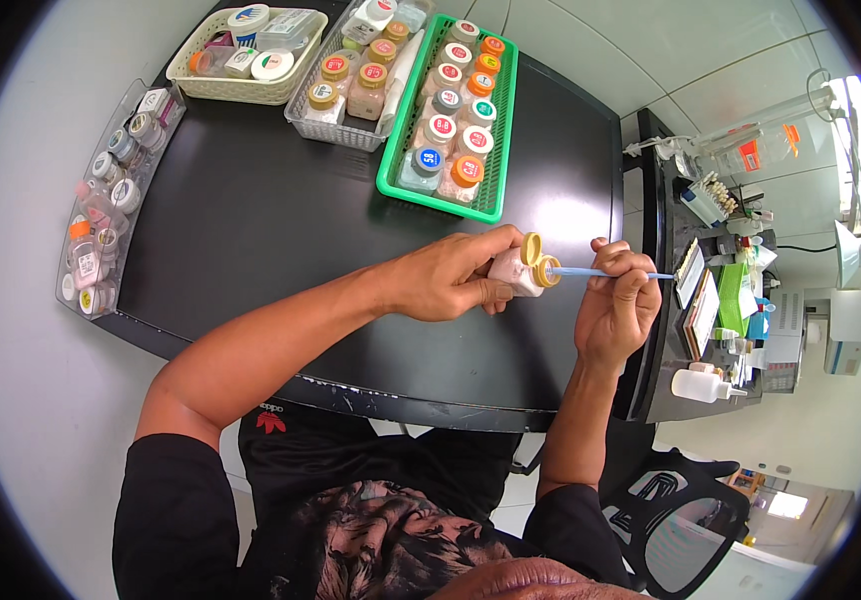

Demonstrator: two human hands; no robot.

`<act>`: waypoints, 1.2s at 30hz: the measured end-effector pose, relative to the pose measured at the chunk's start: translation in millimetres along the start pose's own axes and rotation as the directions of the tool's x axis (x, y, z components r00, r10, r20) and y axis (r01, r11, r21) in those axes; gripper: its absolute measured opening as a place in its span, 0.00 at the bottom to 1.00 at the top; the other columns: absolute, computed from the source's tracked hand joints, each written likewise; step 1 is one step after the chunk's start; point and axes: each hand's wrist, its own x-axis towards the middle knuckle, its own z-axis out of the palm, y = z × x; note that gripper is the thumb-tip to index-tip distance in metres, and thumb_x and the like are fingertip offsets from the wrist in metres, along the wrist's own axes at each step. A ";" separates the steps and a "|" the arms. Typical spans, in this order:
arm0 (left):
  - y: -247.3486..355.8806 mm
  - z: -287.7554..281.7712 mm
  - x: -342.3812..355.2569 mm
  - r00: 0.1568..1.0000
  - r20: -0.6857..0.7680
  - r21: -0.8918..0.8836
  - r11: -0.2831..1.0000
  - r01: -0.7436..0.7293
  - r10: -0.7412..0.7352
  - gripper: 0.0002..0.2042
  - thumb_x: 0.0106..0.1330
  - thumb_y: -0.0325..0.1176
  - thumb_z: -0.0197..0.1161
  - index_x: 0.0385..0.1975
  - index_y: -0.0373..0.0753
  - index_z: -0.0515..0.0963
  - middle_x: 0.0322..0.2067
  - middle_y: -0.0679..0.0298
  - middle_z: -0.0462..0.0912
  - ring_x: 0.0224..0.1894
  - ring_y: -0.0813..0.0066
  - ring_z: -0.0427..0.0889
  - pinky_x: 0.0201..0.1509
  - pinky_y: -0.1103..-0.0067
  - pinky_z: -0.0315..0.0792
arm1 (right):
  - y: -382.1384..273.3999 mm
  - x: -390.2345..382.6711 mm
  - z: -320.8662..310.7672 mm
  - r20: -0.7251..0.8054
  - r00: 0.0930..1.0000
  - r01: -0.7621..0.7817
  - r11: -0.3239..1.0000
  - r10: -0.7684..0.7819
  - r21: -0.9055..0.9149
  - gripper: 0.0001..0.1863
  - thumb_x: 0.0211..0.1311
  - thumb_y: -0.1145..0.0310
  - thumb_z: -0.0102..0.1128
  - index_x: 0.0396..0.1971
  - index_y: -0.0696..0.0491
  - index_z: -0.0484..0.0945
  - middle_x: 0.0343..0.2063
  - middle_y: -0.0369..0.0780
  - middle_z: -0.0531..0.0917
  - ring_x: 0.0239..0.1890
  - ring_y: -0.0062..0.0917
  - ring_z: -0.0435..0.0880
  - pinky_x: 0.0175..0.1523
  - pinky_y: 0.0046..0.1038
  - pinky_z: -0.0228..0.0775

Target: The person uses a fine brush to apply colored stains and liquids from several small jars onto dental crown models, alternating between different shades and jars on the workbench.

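My left hand (456, 275) is wrapped round a small clear bottle of pale pink powder (513, 272), tilted with its mouth to the right. Its yellow flip cap (531, 249) stands open above the mouth. In my right hand (619, 300) a thin light-blue stick (591, 271) is pinched between fingers and thumb. One end of this stick points into the bottle's yellow-rimmed mouth; how deep it reaches I cannot tell. Both hands are above the black table (281, 240), near its right side.
A green basket (388, 170) holds two rows of capped bottles. Left of it are a clear bin (351, 135) of jars and a cream basket (241, 90). Another clear bin (71, 250) lines the left edge. Rightward, a side counter carries a white squeeze bottle (701, 386), near an office chair (686, 520).
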 end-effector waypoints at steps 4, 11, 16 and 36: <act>-3.4 0.1 -0.6 1.000 0.006 -0.011 1.000 -0.003 0.003 0.19 0.75 0.26 0.62 0.63 0.35 0.69 0.36 0.62 0.82 0.37 0.76 0.83 0.45 0.75 0.78 | -0.2 0.3 -3.4 0.076 0.997 0.006 0.998 -0.010 0.057 0.19 0.82 0.59 0.51 0.34 0.58 0.80 0.24 0.38 0.76 0.33 0.25 0.72 0.67 0.44 0.62; -1.0 0.3 -0.8 1.000 0.007 0.005 1.000 0.004 -0.004 0.18 0.76 0.27 0.62 0.62 0.36 0.70 0.36 0.62 0.82 0.37 0.75 0.83 0.45 0.75 0.79 | -2.0 0.7 -0.6 0.043 0.999 0.021 0.999 -0.020 -0.034 0.20 0.82 0.58 0.52 0.33 0.58 0.80 0.22 0.37 0.75 0.33 0.25 0.72 0.66 0.45 0.63; 2.3 0.8 -0.8 1.000 0.011 0.035 0.999 -0.016 0.016 0.18 0.76 0.29 0.63 0.62 0.36 0.70 0.36 0.62 0.82 0.37 0.75 0.83 0.44 0.75 0.78 | -2.4 -0.7 1.9 0.142 0.989 0.045 0.996 -0.034 -0.078 0.20 0.80 0.57 0.55 0.31 0.58 0.80 0.20 0.36 0.76 0.32 0.25 0.74 0.65 0.45 0.63; -3.2 2.7 -0.5 0.996 -0.010 0.211 0.973 -0.089 0.093 0.23 0.68 0.26 0.69 0.61 0.35 0.70 0.45 0.57 0.81 0.47 0.64 0.83 0.51 0.69 0.76 | -8.2 0.4 2.3 0.237 0.971 0.077 0.983 -0.036 -0.165 0.21 0.79 0.58 0.57 0.28 0.58 0.80 0.19 0.36 0.77 0.30 0.24 0.74 0.63 0.45 0.64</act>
